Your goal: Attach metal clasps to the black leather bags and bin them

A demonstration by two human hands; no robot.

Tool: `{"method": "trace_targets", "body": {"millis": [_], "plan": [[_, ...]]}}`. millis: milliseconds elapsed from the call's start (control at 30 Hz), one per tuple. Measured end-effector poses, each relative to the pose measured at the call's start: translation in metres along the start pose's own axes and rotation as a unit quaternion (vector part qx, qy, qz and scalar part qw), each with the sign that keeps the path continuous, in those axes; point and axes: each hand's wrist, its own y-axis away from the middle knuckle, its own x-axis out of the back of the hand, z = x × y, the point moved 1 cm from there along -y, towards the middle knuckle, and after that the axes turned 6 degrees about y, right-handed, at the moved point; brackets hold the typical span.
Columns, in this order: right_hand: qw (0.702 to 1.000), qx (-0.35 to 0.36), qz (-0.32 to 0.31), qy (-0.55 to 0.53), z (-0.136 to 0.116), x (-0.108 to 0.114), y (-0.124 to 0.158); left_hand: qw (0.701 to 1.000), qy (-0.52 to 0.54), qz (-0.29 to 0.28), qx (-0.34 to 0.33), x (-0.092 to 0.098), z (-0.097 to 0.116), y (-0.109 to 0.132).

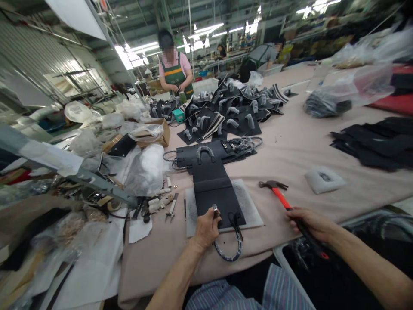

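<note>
My left hand [207,227] is closed around a short metal punch [215,208], held upright over the near end of a black bag panel [211,189]. That panel lies partly on a pale, speckled board [250,204], and its wrapped loop handle [230,258] hangs toward me. To the right, my right hand [308,221] grips a claw hammer [280,196] by its red and black handle. The hammer head is apart from the punch. Black panels with wrapped handles [183,156] lie just beyond the panel I am working on.
A pile of black pieces [232,107] with wrapped handles covers the far table. Small tools [172,209] and plastic bags [146,168] lie left. A white block [324,180] and stacked black pieces [377,140] sit right. A person in a green apron [176,75] stands across.
</note>
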Motion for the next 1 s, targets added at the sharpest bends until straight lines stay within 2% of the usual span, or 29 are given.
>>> {"method": "trace_targets", "body": {"millis": [100,167,200,233,300,333,400,467,533,600,700,767,833,933,1000], "plan": [[0.985,-0.082,-0.071,-0.135,-0.029,-0.012,0.022,1.000,0.011,-0.002,0.012,0.001,0.001,0.001],[0.969,-0.120,-0.066,-0.207,-0.057,-0.013,0.038,1.000,0.011,-0.004,0.018,0.001,0.001,0.001],[0.969,-0.109,-0.050,-0.217,-0.073,-0.011,0.045,1.000,0.009,-0.005,0.019,0.002,0.001,0.001],[0.978,-0.071,-0.026,-0.196,-0.089,-0.006,0.052,1.000,0.007,-0.006,0.019,0.002,0.001,0.001],[0.992,0.066,0.039,-0.103,-0.120,0.004,0.066,1.000,0.002,-0.011,0.022,0.002,0.002,0.000],[0.985,0.144,0.082,-0.043,-0.133,0.009,0.073,1.000,0.001,-0.014,0.023,0.003,0.002,0.000],[0.945,0.283,0.144,0.078,-0.151,0.012,0.084,1.000,-0.002,-0.014,0.018,0.003,0.002,0.000],[0.899,0.370,0.148,0.184,-0.158,0.010,0.091,1.000,-0.004,-0.011,0.006,0.002,0.002,0.000],[0.871,0.403,0.123,0.254,-0.163,0.008,0.094,1.000,-0.010,-0.007,-0.004,0.001,0.001,0.000],[0.862,0.412,0.125,0.266,-0.170,0.013,0.097,1.000,-0.017,-0.008,-0.007,0.001,0.000,0.001],[0.871,0.401,0.218,0.183,-0.181,0.022,0.103,1.000,-0.023,-0.010,-0.009,0.001,-0.003,0.001],[0.864,0.402,0.269,0.140,-0.180,0.022,0.106,1.000,-0.023,-0.015,-0.008,0.001,-0.003,0.001],[0.855,0.424,0.242,0.175,-0.174,0.017,0.105,1.000,-0.022,-0.020,-0.007,0.002,-0.003,0.001],[0.845,0.440,0.145,0.265,-0.167,0.015,0.101,0.999,-0.022,-0.020,-0.011,0.002,-0.003,0.002],[0.856,0.425,0.156,0.250,-0.171,0.021,0.102,0.999,-0.028,-0.020,-0.018,0.002,-0.004,0.002]]}}
